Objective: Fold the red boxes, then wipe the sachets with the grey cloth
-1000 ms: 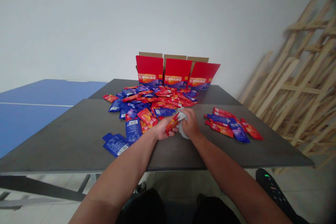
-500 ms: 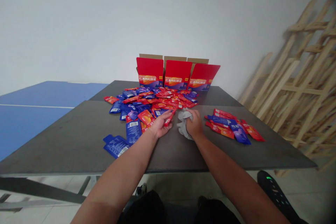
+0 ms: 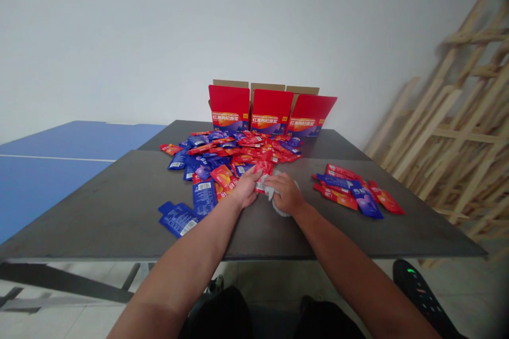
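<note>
My left hand point(image 3: 246, 188) grips a red pouch point(image 3: 264, 168) by its left side, with the printed face turned up toward me. A crumpled pale grey cloth point(image 3: 281, 213) is bunched under my right hand point(image 3: 284, 192), whose fingers press it against the pouch's lower right part. Just beyond my left hand spreads a heap of red and blue pouches point(image 3: 226, 148). One blue pouch point(image 3: 178, 219) lies apart at the heap's near left. To the right of my right hand is a smaller pile of red and blue pouches point(image 3: 353, 190).
Three open red cartons point(image 3: 272, 111) stand in a row behind the heap on the dark table point(image 3: 131, 201). A blue table point(image 3: 59, 180) adjoins on the left. Wooden frames point(image 3: 457, 116) lean on the wall at right. A black device with a green light point(image 3: 421, 294) is below the table's front edge.
My right hand has brought the cloth left onto the red pouch. The pouch has turned its face toward me in my left hand. The view has shifted slightly.
</note>
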`<state>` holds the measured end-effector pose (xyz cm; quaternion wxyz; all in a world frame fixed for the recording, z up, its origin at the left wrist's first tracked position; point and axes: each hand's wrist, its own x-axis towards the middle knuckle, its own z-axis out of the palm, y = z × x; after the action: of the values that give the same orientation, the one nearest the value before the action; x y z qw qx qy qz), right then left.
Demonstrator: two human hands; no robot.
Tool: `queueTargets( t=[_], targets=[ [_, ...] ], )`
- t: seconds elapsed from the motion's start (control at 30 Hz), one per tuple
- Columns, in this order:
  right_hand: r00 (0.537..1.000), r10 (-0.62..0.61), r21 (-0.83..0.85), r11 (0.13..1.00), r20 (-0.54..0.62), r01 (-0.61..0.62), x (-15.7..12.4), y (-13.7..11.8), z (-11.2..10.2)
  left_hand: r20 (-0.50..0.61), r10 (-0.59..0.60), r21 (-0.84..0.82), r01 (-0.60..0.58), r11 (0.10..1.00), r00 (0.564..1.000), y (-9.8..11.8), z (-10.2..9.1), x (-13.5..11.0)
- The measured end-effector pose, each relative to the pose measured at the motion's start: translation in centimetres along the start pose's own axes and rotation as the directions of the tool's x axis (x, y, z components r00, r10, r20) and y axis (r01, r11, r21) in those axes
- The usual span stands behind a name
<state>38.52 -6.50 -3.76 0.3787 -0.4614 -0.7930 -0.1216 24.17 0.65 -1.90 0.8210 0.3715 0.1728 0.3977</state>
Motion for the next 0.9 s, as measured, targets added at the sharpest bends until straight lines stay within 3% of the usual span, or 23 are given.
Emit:
queueTargets(
  t=[0.2, 0.37, 0.53, 0.67, 0.7, 0.77, 0.83, 0.9],
  targets=[
    [0.990, 0.096, -0.069, 0.992, -0.103, -0.104, -0.1, 0.8, -0.2, 0.071, -0.057, 0.073, 0.052, 0.996, 0.996, -0.3, 0.2, -0.4],
    [0.961, 0.218, -0.106, 0.965, -0.172, -0.238, -0.1, 1.3, -0.3, 0.105, -0.177, 0.161, 0.159, 0.974, 0.979, -0.2, 0.1, -0.8],
    [0.893, 0.369, -0.131, 0.902, -0.258, -0.411, -0.4, 2.1, -0.4, 0.101, -0.268, 0.227, 0.241, 0.944, 0.958, 0.1, 0.3, -1.4],
    [0.809, 0.451, -0.099, 0.848, -0.377, -0.520, -0.4, 2.2, -0.6, 0.081, -0.286, 0.153, 0.272, 0.950, 0.955, 0.4, 0.2, -1.2],
    [0.812, 0.433, -0.087, 0.861, -0.391, -0.501, -0.4, 1.9, -0.6, 0.063, -0.283, 0.110, 0.275, 0.955, 0.957, 0.4, 0.2, -1.0],
    [0.869, 0.337, -0.058, 0.922, -0.361, -0.382, -0.2, 1.1, -0.7, 0.026, -0.287, 0.006, 0.287, 0.958, 0.958, 0.6, 0.0, -0.7],
    [0.949, 0.182, -0.018, 0.981, -0.257, -0.194, 0.0, 0.0, -0.7, 0.029, -0.307, -0.097, 0.309, 0.946, 0.951, 0.9, -0.1, -0.5],
    [0.993, 0.006, 0.029, 1.000, -0.116, -0.002, 0.1, -1.2, -0.5, 0.066, -0.318, -0.162, 0.325, 0.932, 0.946, 1.2, -0.2, -0.5]
  ],
)
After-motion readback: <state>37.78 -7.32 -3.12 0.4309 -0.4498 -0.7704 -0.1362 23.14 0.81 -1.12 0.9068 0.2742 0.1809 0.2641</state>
